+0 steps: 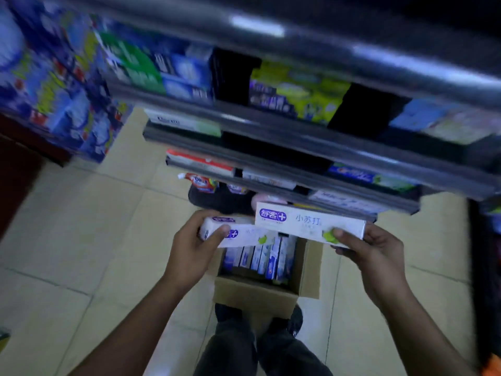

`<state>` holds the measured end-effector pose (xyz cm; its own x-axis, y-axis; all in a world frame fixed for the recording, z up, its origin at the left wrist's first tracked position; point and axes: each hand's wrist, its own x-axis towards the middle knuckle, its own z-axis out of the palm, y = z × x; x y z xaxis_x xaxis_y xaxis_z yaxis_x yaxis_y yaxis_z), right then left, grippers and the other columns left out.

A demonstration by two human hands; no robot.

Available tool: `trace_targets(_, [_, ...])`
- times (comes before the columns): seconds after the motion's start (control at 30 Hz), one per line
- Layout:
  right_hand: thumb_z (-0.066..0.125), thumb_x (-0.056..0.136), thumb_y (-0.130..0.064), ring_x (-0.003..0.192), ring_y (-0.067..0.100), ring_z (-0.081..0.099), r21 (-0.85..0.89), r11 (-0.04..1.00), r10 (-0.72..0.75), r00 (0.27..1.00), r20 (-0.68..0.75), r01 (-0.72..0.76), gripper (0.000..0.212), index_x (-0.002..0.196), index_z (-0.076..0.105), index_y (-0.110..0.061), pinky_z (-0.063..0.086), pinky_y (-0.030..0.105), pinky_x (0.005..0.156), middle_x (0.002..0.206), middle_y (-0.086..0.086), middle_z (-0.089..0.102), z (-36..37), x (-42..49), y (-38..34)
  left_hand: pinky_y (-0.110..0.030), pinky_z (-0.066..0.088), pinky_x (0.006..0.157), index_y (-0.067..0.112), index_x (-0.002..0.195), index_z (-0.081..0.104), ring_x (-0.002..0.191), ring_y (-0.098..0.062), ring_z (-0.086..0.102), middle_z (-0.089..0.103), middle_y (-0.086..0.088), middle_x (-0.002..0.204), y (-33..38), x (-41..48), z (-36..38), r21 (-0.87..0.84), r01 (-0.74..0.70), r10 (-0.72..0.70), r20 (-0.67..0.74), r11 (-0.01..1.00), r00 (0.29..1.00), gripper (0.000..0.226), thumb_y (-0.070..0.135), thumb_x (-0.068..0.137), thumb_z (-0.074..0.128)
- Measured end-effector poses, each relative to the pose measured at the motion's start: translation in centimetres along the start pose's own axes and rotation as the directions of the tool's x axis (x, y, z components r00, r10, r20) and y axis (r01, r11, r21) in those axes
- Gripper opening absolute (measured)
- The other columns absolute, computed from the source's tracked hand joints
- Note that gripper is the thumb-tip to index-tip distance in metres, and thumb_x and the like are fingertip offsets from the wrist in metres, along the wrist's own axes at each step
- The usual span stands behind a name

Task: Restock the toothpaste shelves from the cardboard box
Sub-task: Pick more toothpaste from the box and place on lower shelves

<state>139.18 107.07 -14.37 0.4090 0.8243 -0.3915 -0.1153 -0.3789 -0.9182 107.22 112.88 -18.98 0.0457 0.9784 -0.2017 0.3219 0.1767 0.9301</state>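
Cartons (309, 223) in left hand (195, 245), right hand (379, 251)

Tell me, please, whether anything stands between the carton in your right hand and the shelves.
Nothing visible does. The right hand holds its carton in open air before the shelves; the left hand holds the other carton lower and to the side, above the box.

The white carton (309, 223) in the right hand (379, 253) is showing grey characters "小苏打", and a purple badge at its left end is reading "舒客" with a plus sign. The second carton (244, 236), in the left hand (189, 248), is showing the same purple badge, partly covered. The shelf cartons (298, 90) are coming out too blurred to read.
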Motion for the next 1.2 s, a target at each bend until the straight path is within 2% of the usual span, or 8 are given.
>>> trace_targets(0.17, [0.085,0.064,-0.025,0.082,0.023,0.076,0.095,0.988,-0.114,0.992,-0.053,0.119,0.034,0.095,0.081,-0.012,0.057,0.024,0.064,0.097,0.016,0.079,-0.7,-4.2,-8.1,-0.005,0.046,0.074,0.052,0.096,0.065,0.092,0.006,0.065,0.069,0.025,0.101,10.2,1.4,-1.5,-0.013,-0.209,0.208,-0.023,0.978,0.978,0.033,0.021,0.082,0.067])
trace_targets(0.3, [0.087,0.062,-0.026,0.078,0.021,0.074,0.122,0.967,-0.206,0.967,-0.151,0.225,0.039,0.096,0.080,-0.008,0.056,0.026,0.064,0.097,0.018,0.078,-2.7,-6.5,-12.0,-0.018,0.049,0.067,0.054,0.087,0.065,0.082,0.002,0.064,0.066,0.021,0.096,17.0,4.1,-2.1,-0.007,-0.353,0.352,-0.075,0.936,0.933,0.030,0.030,0.068,0.061])
trace_targets(0.5, [0.086,0.066,-0.016,0.085,0.026,0.074,0.200,0.924,-0.266,0.923,-0.279,0.327,0.049,0.107,0.069,0.005,0.058,0.028,0.066,0.104,0.025,0.075,-6.6,-7.7,-14.2,-0.031,0.050,0.069,0.041,0.098,0.067,0.090,-0.010,0.065,0.065,0.008,0.104,24.5,6.1,1.2,-0.005,-0.315,0.302,0.304,0.949,0.904,0.039,0.042,0.059,0.065])
trace_targets(0.7, [0.100,0.055,-0.029,0.089,0.038,0.076,0.258,0.890,-0.292,0.906,-0.308,0.375,0.068,0.108,0.061,-0.012,0.060,0.034,0.069,0.101,0.026,0.075,-9.4,-6.2,-14.2,-0.017,0.049,0.053,0.033,0.099,0.075,0.064,-0.006,0.068,0.072,-0.004,0.104,26.7,4.3,6.5,-0.079,-0.198,0.210,0.530,0.977,0.822,0.038,0.001,0.082,0.065])
trace_targets(0.87, [0.093,0.066,-0.018,0.092,0.038,0.075,0.244,0.846,-0.411,0.872,-0.267,0.474,0.060,0.110,0.053,-0.012,0.061,0.037,0.071,0.102,0.024,0.076,-12.6,-3.8,-15.9,-0.020,0.047,0.054,0.029,0.097,0.081,0.067,-0.014,0.068,0.077,-0.002,0.097,28.6,2.3,9.8,-0.229,-0.196,0.278,0.421,0.954,0.864,0.046,0.003,0.069,0.056])
trace_targets(1.0, [0.088,0.073,-0.005,0.073,0.017,0.072,0.162,0.802,-0.516,0.804,-0.295,0.574,0.050,0.110,0.054,-0.009,0.052,0.019,0.054,0.098,0.016,0.077,-14.6,-2.9,-19.4,-0.021,0.048,0.055,0.030,0.101,0.081,0.064,-0.010,0.065,0.078,0.004,0.099,31.5,1.1,12.1,-0.323,-0.253,0.354,0.304,0.912,0.885,0.054,0.006,0.062,0.054])
trace_targets(1.1, [0.086,0.077,-0.003,0.065,0.021,0.067,0.081,0.770,-0.572,0.741,-0.352,0.633,0.041,0.109,0.063,-0.013,0.051,0.027,0.049,0.101,0.008,0.075,-15.9,-2.0,-21.9,-0.020,0.048,0.056,0.031,0.107,0.080,0.067,-0.008,0.065,0.078,0.003,0.105,33.6,1.0,13.3,-0.338,-0.304,0.394,0.242,0.891,0.887,0.057,0.006,0.063,0.054])
trace_targets(1.2, [0.089,0.075,-0.008,0.071,0.026,0.068,0.007,0.763,-0.593,0.705,-0.389,0.646,0.041,0.108,0.068,-0.021,0.057,0.038,0.062,0.100,0.003,0.075,-16.6,-0.3,-23.6,-0.020,0.049,0.058,0.028,0.112,0.078,0.072,-0.008,0.067,0.077,0.003,0.110,35.5,1.3,14.1,-0.293,-0.357,0.424,0.209,0.887,0.881,0.058,0.008,0.064,0.054])
